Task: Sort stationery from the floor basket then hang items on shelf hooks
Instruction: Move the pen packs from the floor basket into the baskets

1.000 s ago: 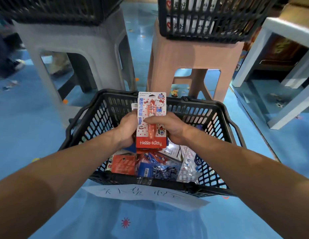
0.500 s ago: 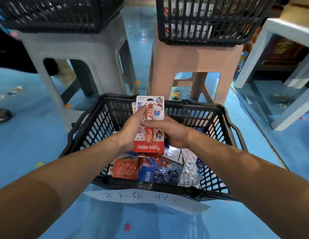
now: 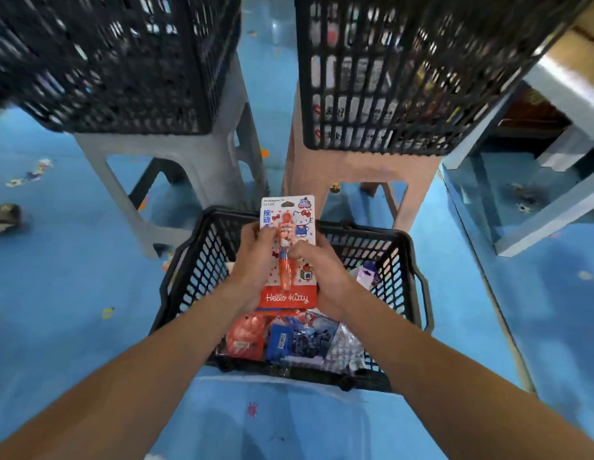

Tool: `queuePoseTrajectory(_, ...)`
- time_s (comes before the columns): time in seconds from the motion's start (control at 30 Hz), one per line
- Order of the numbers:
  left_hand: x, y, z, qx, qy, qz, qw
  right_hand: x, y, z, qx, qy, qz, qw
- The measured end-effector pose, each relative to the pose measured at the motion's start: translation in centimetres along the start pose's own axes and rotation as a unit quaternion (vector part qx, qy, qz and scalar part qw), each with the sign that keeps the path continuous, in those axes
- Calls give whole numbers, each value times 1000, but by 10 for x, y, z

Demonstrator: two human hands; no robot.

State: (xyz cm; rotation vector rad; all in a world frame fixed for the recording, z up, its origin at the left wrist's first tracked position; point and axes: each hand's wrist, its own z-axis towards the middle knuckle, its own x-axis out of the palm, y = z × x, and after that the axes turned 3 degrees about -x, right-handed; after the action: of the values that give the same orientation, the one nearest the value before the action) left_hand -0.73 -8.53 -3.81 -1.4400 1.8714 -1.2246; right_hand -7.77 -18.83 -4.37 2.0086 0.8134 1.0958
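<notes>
Beneath both hands spreads a blue floor dotted with small bright specks. Beyond the hands, two black lattice crates stand raised. One crate is ahead to the left on a grey stool. The other crate is ahead to the right on a pink stool, and printed packs show through its bars. Directly under the hands sits the black floor basket, its far rim just past the fingertips. The left hand grips a Hello Kitty blister card from the left, fingers curled on it. The right hand pinches the card from the right, fingertips close to the orange pen sealed in its middle. The card stands upright between the two hands, above the basket's contents, with its hang hole at the top. Below the wrists, inside the basket, lie an orange packet, a blue packet beside it, and clear bags toward the right forearm.
</notes>
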Motion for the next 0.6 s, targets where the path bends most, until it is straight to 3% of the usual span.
queuePoseTrajectory(0.2,25,-115,-98,-52,10,48,997,55,113,-89,53,1,10,999)
queuePoseTrajectory(0.3,40,-190,-149,-63,29,71,995,89,177,-127,92,-39,-10,995)
queuePoseTrajectory(0.4,53,-253,-193,-70,43,91,992,121,243,-171,81,-83,-21,993)
queuePoseTrajectory(0.6,79,-363,-245,-63,90,105,988,159,356,-219,80,-98,-65,990)
